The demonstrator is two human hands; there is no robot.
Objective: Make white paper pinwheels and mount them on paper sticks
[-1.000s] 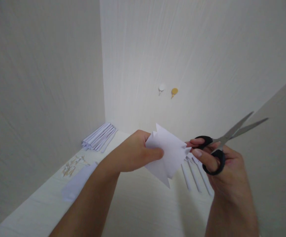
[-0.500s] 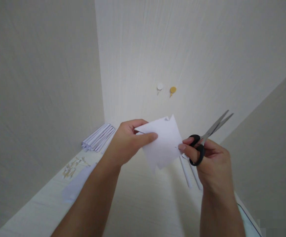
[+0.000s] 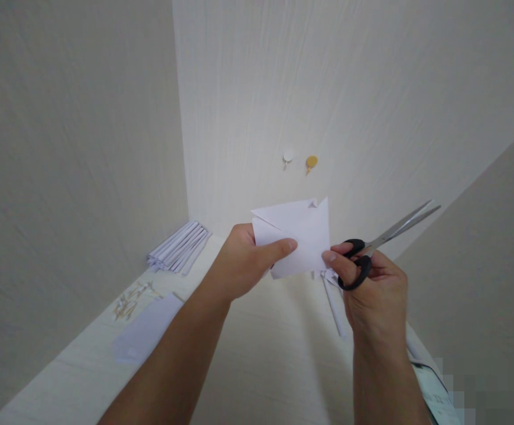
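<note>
A folded piece of white paper [image 3: 303, 233] is held up in front of me between both hands. My left hand [image 3: 250, 254] grips its left side, thumb lying across the front and fingers hidden behind. At the paper's top right edge there is a small notch with a curled bit. My right hand [image 3: 370, 286] pinches the lower right corner between thumb and finger. Black-handled scissors [image 3: 387, 236] hang on that same hand by their finger loops, blades pointing up and right, slightly apart and away from the paper.
Rolled paper tubes [image 3: 179, 248] are stacked at the left wall. Near them lie small white and tan pieces [image 3: 133, 301] and a flat sheet [image 3: 148, 330]. Another paper tube [image 3: 334, 307] lies below my right hand. Two round hooks, white [image 3: 288, 156] and yellow [image 3: 311, 162], are on the back wall.
The paper has turned more level and moved slightly right and up, its flap edge now showing at the left. My left hand shifted right with it. The scissors have swung lower, tips further right.
</note>
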